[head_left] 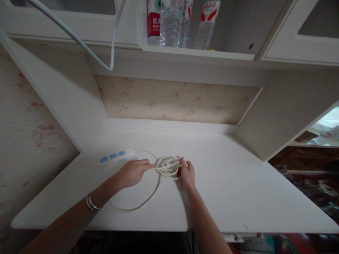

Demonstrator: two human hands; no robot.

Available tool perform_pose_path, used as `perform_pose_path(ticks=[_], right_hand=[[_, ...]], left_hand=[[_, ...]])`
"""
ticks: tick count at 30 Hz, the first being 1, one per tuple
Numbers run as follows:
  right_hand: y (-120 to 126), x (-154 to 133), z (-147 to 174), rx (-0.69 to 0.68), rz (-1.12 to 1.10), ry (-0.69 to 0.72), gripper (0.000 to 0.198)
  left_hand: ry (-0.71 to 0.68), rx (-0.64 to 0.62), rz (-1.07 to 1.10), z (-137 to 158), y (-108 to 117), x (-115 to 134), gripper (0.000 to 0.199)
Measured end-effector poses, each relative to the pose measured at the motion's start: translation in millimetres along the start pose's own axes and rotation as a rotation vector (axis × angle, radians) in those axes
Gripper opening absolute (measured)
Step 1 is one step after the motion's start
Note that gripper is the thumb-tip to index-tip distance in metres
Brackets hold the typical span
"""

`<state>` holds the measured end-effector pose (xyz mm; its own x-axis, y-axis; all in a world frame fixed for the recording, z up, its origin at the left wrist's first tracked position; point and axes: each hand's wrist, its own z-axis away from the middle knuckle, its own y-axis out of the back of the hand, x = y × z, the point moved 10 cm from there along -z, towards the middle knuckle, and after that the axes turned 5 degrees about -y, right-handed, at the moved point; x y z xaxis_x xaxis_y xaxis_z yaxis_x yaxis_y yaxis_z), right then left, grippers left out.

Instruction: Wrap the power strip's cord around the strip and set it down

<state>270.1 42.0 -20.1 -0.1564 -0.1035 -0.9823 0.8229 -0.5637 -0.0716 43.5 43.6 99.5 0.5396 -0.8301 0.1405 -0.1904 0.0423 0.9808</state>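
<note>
A white power strip with blue socket faces lies on the left part of the white desk. Its white cord runs right into a loose coil between my hands, and one loop sweeps toward the desk's front. My left hand, with silver bangles at the wrist, pinches a strand at the coil's left side. Closed around the coil's right side is my right hand; short dark prongs poke out above its fingers. Part of the coil is hidden behind those fingers.
The white desk stands between side panels, with flowered wallpaper behind. Overhead, a shelf holds several plastic bottles. A pale bent rod or cable hangs at upper left. Shelves with clutter stand at the right.
</note>
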Motion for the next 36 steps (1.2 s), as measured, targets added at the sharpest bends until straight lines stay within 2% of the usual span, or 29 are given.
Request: perform_pose_path(ticks=[5, 11, 14, 18, 21, 24, 27, 29, 31, 33, 36], right_hand=[[-5, 2, -6, -0.023, -0.006, -0.046, 0.049], [3, 9, -14, 0.024, -0.058, -0.11, 0.046], [11, 12, -22, 0.05, -0.118, -0.14, 0.043], [14, 13, -26, 0.053, -0.117, -0.128, 0.04], [12, 9, -21, 0.047, -0.016, -0.066, 0.039], [11, 0, -15, 0.051, 0.162, 0.029, 0.042], [19, -23, -5, 0.15, 0.337, 0.235, 0.044], [25, -40, 7, 0.236, 0.395, 0.358, 0.046], [24, -56, 23, 0.261, 0.42, 0.464, 0.046], [11, -70, 43, 0.161, 0.397, 0.552, 0.039], [-31, -76, 80, -0.233, 0.264, 0.512, 0.032]], left_hand=[[0.002, 0.038, 0.075, 5, 3, -5, 0.045], [-0.011, 0.162, 0.278, 7, 18, -16, 0.033], [0.065, 0.252, 0.362, 15, 36, -38, 0.028], [0.246, 0.407, 0.415, 36, 64, -71, 0.025], [0.413, 0.506, 0.596, 51, 69, -89, 0.027], [0.52, 0.607, 0.927, 56, 63, -94, 0.033], [0.49, 0.741, 1.193, 53, 70, -90, 0.033], [0.456, 0.801, 1.293, 49, 80, -86, 0.031], [0.433, 0.821, 1.356, 44, 90, -81, 0.03], [0.415, 0.837, 1.404, 38, 98, -75, 0.029], [0.394, 0.867, 1.472, 24, 106, -64, 0.027]])
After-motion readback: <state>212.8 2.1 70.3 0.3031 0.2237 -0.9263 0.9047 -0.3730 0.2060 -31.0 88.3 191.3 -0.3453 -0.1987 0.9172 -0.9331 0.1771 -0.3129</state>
